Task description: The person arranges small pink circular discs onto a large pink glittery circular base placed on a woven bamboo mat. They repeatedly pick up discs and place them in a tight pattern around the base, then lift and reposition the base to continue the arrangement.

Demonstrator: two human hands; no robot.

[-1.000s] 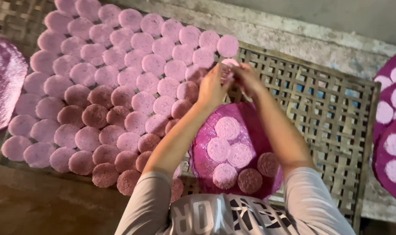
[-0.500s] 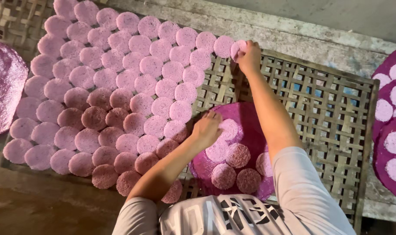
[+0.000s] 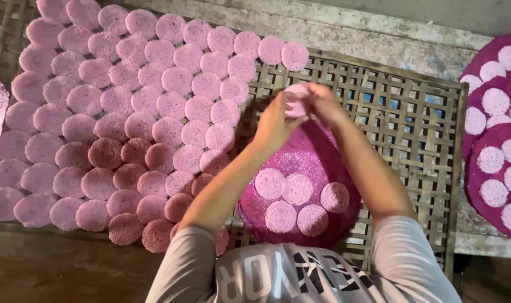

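Fingers: both sets pinch the same small pale pink round disc (image 3: 296, 104), thumbs and fingertips closed on its edges from either side; how much of the disc lies behind the fingers is hard to tell.
Left hand (image 3: 278, 120): raised over the rack, closed on the left rim of the disc.
Right hand (image 3: 325, 106): just beside the left, closed on the right rim of the same disc.
Disc's place: held in the air above the far edge of the dark magenta round tray (image 3: 300, 154), apart from it.
Tray contents: five pale pink discs (image 3: 297, 188) lie flat on the near half of the tray, touching or nearly touching one another.
Under the tray: a woven bamboo lattice rack (image 3: 401, 129), its right part bare.
Left part of rack: rows of pink round discs laid flat (image 3: 126, 118), edge to edge, paler far off and browner near the person.
Right edge: more magenta round trays with pale discs (image 3: 494, 140), overlapping, well apart from the hands.
Signs or labels: only light lettering on the person's grey shirt (image 3: 289, 275), at the bottom of the view.
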